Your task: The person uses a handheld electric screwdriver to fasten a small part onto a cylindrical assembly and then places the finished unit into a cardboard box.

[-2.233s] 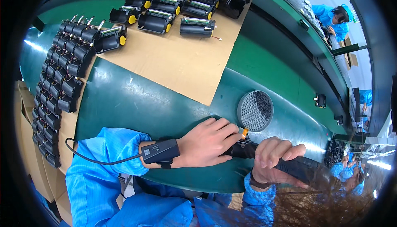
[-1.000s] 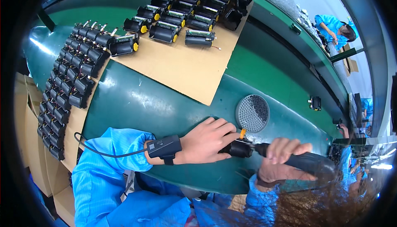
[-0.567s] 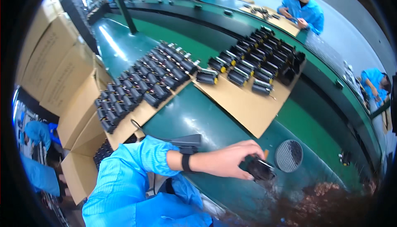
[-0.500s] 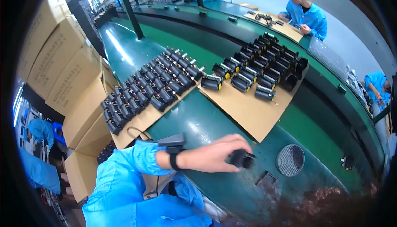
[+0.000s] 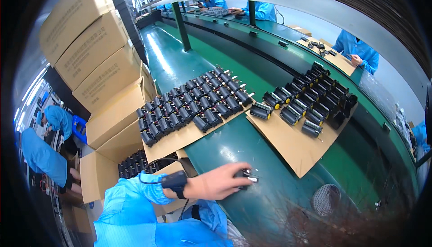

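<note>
My left hand [image 5: 219,182] reaches in from the lower left, in a blue sleeve with a black strap and a small black box at the wrist. Its fingers are closed around a small black plastic part [image 5: 244,175] with a shiny metal bit at its end, just above the green tabletop [image 5: 225,146]. Beyond it, rows of black cylindrical units [image 5: 193,103] stand on a cardboard sheet. To their right, more black units with yellow wheels [image 5: 310,98] sit on a second cardboard sheet [image 5: 288,150]. My right hand is not in view.
A round mesh dish [image 5: 326,200] lies at the right, partly behind dark blurred hair. An open carton [image 5: 94,175] with black units inside stands at the left, below stacked cartons [image 5: 90,40]. A green conveyor [image 5: 216,47] runs behind; several people in blue work nearby.
The view has shifted, so the scene sits lower and farther right. My left hand has moved left with the black part, away from the mesh dish.
</note>
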Tool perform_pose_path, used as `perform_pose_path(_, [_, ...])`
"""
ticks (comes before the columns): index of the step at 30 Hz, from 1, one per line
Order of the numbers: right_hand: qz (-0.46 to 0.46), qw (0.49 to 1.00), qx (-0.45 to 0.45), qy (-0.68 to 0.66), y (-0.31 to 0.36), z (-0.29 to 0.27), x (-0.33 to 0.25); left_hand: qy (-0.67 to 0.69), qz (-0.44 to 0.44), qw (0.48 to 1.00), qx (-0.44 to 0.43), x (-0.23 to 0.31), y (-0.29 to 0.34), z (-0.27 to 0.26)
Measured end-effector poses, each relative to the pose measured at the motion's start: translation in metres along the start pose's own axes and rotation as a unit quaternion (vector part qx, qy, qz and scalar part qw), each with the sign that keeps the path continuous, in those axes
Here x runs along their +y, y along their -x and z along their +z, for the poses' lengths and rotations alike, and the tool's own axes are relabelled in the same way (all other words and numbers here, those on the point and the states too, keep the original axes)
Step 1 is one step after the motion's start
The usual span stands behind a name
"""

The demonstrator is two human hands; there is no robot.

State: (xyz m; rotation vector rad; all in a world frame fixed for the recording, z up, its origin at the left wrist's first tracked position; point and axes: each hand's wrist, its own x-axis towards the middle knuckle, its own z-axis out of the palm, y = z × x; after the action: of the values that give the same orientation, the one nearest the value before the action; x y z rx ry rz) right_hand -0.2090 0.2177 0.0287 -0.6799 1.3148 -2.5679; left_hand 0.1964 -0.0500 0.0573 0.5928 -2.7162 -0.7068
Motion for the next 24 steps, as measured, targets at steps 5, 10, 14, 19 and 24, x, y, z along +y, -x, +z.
perform_pose_path(5, [-0.011, 1.0, 0.003, 0.003, -0.003, 0.003, 0.016, 0.001, -0.222, 0.944, 0.243, -0.036, 0.063, -0.057])
perform_pose_path(10, [-0.008, 1.0, -0.001, -0.003, -0.006, 0.006, 0.025, -0.159, -0.348, 0.883, 0.272, -0.074, 0.114, -0.073])
perform_pose_path(14, [-0.007, 1.0, 0.001, -0.005, -0.007, 0.006, 0.027, -0.181, -0.318, 0.895, 0.255, -0.09, 0.099, -0.062])
perform_pose_path(19, [-0.008, 1.0, 0.002, -0.008, -0.006, 0.003, 0.029, -0.197, -0.28, 0.897, 0.28, -0.102, 0.075, -0.061])
perform_pose_path(24, [-0.009, 1.0, 0.009, -0.008, -0.006, -0.002, 0.029, -0.224, -0.307, 0.888, 0.259, -0.107, 0.067, -0.062])
